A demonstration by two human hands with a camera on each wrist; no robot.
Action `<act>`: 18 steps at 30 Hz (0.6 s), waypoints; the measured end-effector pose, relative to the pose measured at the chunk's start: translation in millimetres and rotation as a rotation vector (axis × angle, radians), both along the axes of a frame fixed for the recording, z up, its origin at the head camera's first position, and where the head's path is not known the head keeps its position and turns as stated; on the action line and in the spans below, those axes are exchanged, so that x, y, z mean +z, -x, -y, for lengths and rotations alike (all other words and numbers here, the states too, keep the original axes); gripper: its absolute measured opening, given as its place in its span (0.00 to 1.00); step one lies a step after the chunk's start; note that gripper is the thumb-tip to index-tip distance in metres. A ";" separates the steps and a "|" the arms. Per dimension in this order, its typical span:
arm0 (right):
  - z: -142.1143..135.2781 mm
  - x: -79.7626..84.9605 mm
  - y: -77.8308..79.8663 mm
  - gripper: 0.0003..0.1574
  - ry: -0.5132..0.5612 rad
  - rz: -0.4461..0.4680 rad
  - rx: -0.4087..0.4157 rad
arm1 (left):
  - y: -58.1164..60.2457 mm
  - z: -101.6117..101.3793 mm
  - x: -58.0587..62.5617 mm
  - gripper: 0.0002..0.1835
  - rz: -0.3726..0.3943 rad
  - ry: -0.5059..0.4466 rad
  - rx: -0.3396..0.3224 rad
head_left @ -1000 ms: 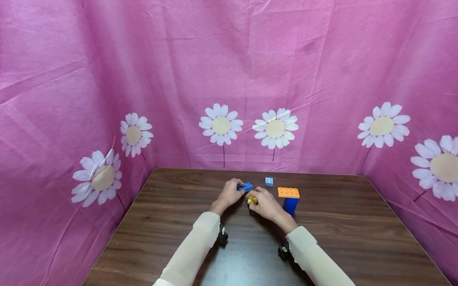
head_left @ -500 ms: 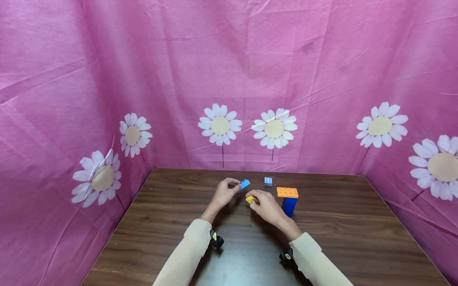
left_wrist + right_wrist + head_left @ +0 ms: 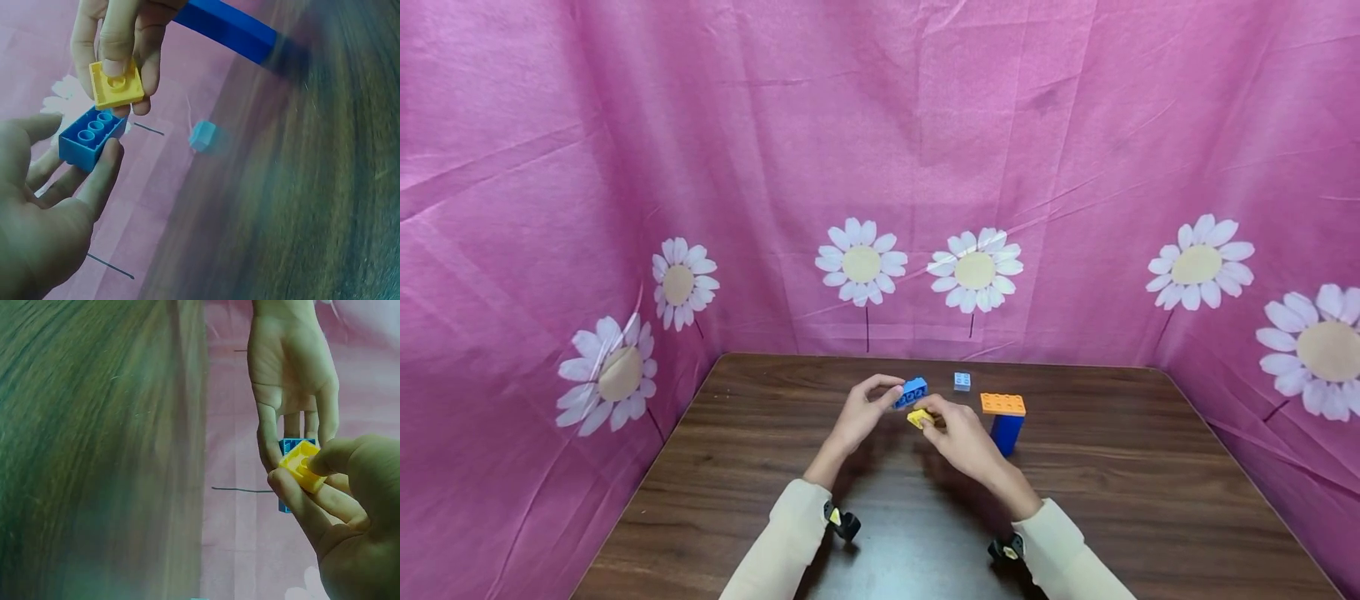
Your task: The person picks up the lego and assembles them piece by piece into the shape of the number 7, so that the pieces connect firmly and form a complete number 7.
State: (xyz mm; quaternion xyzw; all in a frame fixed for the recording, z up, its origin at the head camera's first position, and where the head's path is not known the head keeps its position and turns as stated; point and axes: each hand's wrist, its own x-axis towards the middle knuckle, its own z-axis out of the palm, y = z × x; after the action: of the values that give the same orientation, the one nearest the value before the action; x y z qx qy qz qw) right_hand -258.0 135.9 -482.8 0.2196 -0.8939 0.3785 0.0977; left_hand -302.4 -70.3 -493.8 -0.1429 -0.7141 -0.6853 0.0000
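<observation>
My left hand (image 3: 856, 418) grips a blue building brick (image 3: 913, 391) by its sides between thumb and fingers. Its hollow underside, with a row of round tubes, is turned up in the left wrist view. Close beside it, my right hand (image 3: 961, 435) pinches a small yellow building brick (image 3: 917, 418), with the thumb pressed into its hollow underside. In the right wrist view the yellow brick (image 3: 302, 466) overlaps the blue brick (image 3: 285, 506) and hides much of it. Both bricks are held up above the wooden table (image 3: 895, 550).
A light blue brick (image 3: 962, 382) lies near the table's back edge. Right of my right hand stands a dark blue block tower (image 3: 1008, 434) topped by an orange plate (image 3: 1003, 404). A pink curtain (image 3: 760, 167) with printed daisies surrounds the table.
My left hand has raised the blue brick from the table and turned its underside toward me. My right hand has lifted the yellow brick and shifted slightly left, turning it over.
</observation>
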 end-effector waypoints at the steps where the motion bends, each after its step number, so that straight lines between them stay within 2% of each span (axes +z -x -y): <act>1: -0.2 1.2 -0.9 0.15 0.016 -0.009 0.008 | -1.5 0.4 1.2 0.14 0.009 -0.016 -0.012; 8: -1.1 8.8 -6.3 0.13 0.118 -0.077 0.044 | -11.2 2.7 9.2 0.16 0.071 -0.106 -0.084; 12: 0.5 12.0 -7.7 0.13 0.129 -0.092 0.022 | -15.0 3.8 10.7 0.17 0.079 -0.130 -0.102; 18: 3.5 15.3 -9.8 0.14 0.150 -0.102 -0.034 | -19.7 4.4 10.7 0.19 0.093 -0.164 -0.095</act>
State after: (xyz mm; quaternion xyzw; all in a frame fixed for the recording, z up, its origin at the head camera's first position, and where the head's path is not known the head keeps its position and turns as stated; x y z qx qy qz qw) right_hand -248.2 132.4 -467.5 0.2154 -0.8604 0.4311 0.1655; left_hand -282.6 -74.7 -483.1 -0.1441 -0.6472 -0.7467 -0.0536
